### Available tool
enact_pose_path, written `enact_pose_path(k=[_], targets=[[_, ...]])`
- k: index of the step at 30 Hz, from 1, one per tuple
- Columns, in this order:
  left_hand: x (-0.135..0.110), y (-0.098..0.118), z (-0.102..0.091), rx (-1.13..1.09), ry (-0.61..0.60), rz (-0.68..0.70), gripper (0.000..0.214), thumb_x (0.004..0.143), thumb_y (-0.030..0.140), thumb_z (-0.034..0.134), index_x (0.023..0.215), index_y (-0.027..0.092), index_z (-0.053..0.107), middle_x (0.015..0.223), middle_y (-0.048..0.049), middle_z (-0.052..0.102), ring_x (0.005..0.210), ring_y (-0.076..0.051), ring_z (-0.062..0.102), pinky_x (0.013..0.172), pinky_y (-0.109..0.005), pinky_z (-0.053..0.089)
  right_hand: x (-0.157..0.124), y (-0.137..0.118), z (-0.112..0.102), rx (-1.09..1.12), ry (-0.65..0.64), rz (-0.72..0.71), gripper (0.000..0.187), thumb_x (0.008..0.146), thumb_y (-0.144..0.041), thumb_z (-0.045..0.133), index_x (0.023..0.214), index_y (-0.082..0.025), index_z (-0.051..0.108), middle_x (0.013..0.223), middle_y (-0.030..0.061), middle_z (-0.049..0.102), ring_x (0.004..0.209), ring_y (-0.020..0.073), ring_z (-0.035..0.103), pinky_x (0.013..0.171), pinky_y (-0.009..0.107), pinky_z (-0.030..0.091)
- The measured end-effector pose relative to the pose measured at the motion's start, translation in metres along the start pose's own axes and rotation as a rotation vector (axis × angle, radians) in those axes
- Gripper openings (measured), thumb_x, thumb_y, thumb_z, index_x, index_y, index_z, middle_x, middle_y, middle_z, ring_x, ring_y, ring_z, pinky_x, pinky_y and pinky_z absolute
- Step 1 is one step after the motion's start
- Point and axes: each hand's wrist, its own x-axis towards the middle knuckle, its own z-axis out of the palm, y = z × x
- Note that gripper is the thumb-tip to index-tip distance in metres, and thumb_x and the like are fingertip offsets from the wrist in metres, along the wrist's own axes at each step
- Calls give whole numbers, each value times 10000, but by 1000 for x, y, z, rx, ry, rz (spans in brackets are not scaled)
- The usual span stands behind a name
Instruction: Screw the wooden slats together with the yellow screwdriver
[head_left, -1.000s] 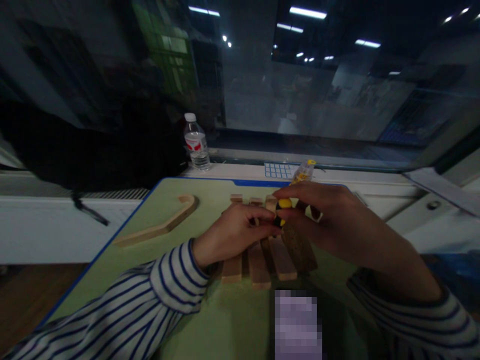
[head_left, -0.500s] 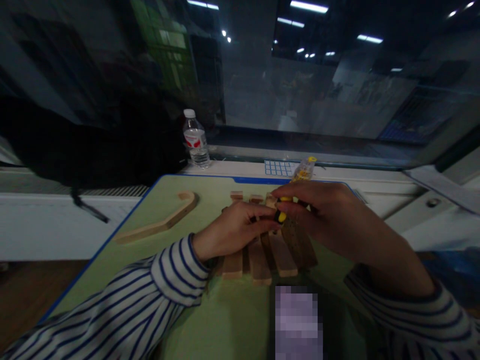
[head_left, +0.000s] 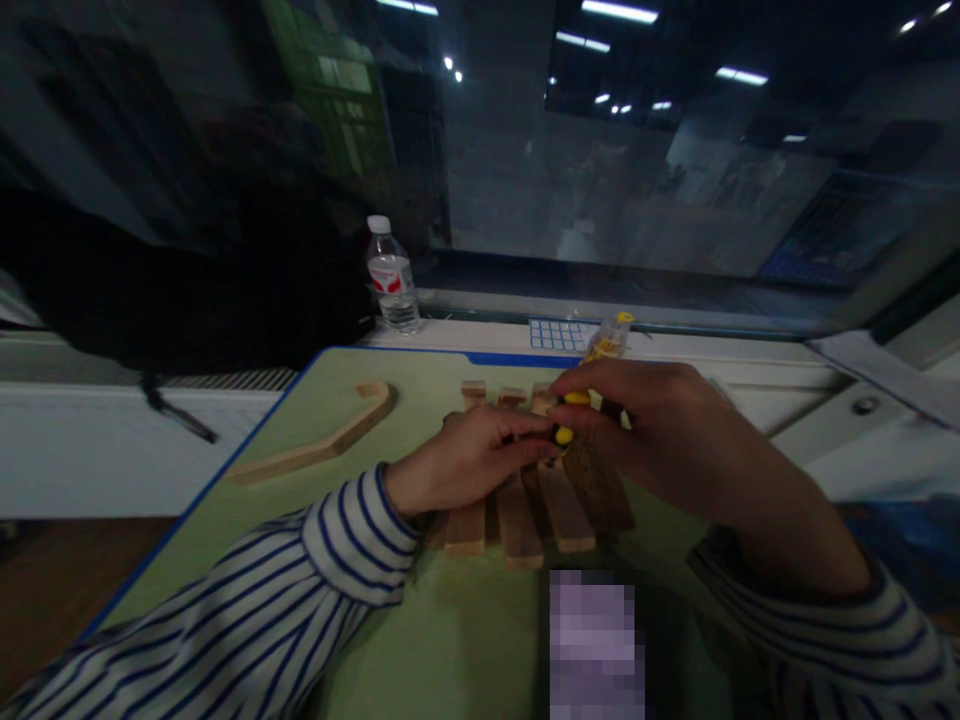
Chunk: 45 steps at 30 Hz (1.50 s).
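Note:
My right hand (head_left: 645,410) is closed in a pinch around a short yellow-and-black screwdriver (head_left: 576,398). Its shaft and tip are hidden by fingers. From the left, my left hand (head_left: 480,450) reaches over the wood, with thumb and forefinger pinched at the lower end of the screwdriver. Both hands are above a wooden slatted piece (head_left: 517,520) made of several light strips lying side by side over darker wood. Its middle is covered by my hands, while the near strip ends and the far ends show.
A curved wooden strip (head_left: 330,445) lies left on the green tabletop (head_left: 420,620). A pixelated rectangle (head_left: 596,640) is at the near edge. On the sill stand a water bottle (head_left: 394,280) and a clear yellow-capped container (head_left: 609,338). A dark bag (head_left: 187,290) sits left.
The fingers of my right hand have shifted slightly on the screwdriver, and its yellow parts show at a slightly different turn. My left hand stays nearly in place.

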Motion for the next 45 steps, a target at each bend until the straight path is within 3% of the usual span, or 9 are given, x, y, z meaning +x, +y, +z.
enact_pose_path(k=[5,11,16,23,29,34,41,45], targets=[[0,4,1,-33,22,-42,257,927,320,510,1069,175,668,838,-3,660,815,-157,606,752,-250,476,-1,-1,0,38,6,-1,160,918,-284,557,1030,-237,661,949,-23,742,820,146,683,683,250,458],[1,5,5,-34,167,-57,262,844,353,652,1040,187,705,914,-26,690,865,-177,621,777,-264,490,0,-3,-1,29,17,-36,199,933,-324,530,1029,-216,666,953,-3,740,805,148,680,678,259,467],[1,3,6,-81,154,-51,215,859,342,626,971,178,709,868,-19,697,847,-174,635,774,-265,499,0,-3,1,80,15,-40,222,933,-320,531,1056,-198,670,982,7,737,859,157,679,736,265,486],[0,5,3,-73,132,-55,202,851,331,624,926,168,718,798,-12,696,775,-165,635,720,-240,500,-3,-3,0,146,30,-76,339,924,-224,526,1242,-124,590,1209,60,680,1062,148,637,837,222,492],[0,4,2,-52,74,-58,222,887,343,585,932,157,699,791,-1,679,738,-141,605,678,-220,469,-3,-4,-1,147,-14,-74,297,896,-107,513,1160,-140,645,1105,32,724,972,131,665,839,222,486],[0,2,1,-36,41,-41,222,912,328,547,935,165,695,809,8,673,740,-131,590,675,-217,456,0,-2,-1,99,8,-69,247,903,-138,535,1113,-161,665,1053,15,737,932,127,674,815,219,481],[1,1,0,-7,-11,-25,251,941,308,489,1062,181,668,882,0,671,848,-153,611,804,-261,469,0,-2,0,75,8,-38,185,907,-210,564,1059,-195,668,1018,-1,736,899,138,672,771,236,469],[1,2,0,6,-17,-8,247,942,288,473,1033,168,670,883,-6,668,869,-160,611,825,-265,470,0,-3,-1,55,-1,9,172,907,-304,572,1018,-217,671,901,-10,734,729,134,654,617,243,438]])
